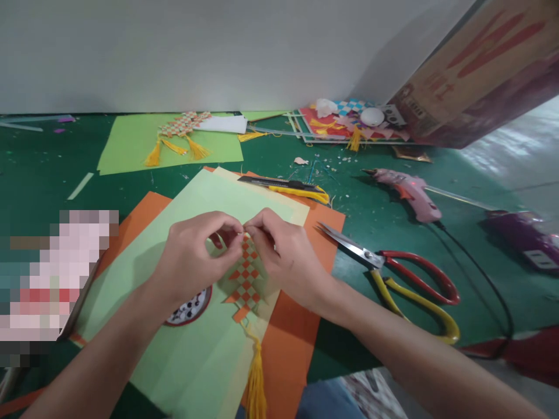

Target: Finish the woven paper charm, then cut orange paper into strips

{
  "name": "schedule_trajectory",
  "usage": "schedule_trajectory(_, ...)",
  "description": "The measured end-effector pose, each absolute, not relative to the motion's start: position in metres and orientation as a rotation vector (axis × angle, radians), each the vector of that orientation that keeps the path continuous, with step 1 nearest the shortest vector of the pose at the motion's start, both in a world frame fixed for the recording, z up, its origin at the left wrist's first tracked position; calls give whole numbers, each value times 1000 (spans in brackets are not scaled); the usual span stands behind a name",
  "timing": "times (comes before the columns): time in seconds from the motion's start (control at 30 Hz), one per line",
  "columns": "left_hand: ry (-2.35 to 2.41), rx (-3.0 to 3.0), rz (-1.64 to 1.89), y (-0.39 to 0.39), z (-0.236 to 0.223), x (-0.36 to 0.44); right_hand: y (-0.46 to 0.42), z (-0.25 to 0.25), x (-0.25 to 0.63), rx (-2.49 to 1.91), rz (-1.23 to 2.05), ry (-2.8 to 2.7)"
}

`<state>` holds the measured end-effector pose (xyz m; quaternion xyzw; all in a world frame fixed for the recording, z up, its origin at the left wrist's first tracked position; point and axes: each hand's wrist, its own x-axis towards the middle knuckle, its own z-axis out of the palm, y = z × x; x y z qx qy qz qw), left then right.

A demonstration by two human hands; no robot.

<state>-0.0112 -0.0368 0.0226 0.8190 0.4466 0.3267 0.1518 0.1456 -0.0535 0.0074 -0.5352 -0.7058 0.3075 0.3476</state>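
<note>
An orange and pale-green woven paper ornament [247,273] hangs point-up over the stacked sheets, its cut strips sticking out at the sides. From its lower end a yellow tassel [256,372] trails down. At the ornament's top tip, my left hand [198,250] and my right hand [283,250] meet, thumb and forefinger of each pinched together. Whatever fine piece is between the fingertips is too small to make out. Partly hidden behind my left wrist, a round red-rimmed dish [192,308] holds small black-and-white pieces.
Light green paper [174,361] lies over orange sheets [297,326]. A cutter knife [283,187] rests at their far edge. On the right are scissors [371,259] and a pink glue gun [410,192] with a cord. Finished-looking woven pieces [186,125] lie at the back.
</note>
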Motion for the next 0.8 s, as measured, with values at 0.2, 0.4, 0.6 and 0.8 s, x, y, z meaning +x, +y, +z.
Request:
schedule_trajectory(0.2, 1278, 2364, 951, -36, 22, -11, -53, 6, 146, -1398, 799, -1831)
schedule_trajectory(0.4, 1280, 2359, 945, -36, 22, -10, -53, 6, 146, -1396, 812, -1838)
schedule_trajectory(0.6, 1279, 2335, 938, -36, 24, -10, -54, 8, 145, -1378, 815, -1833)
schedule_trajectory(0.8, 1261, 2304, 959, -36, 25, -10, -52, 9, 147, -1376, 805, -1836)
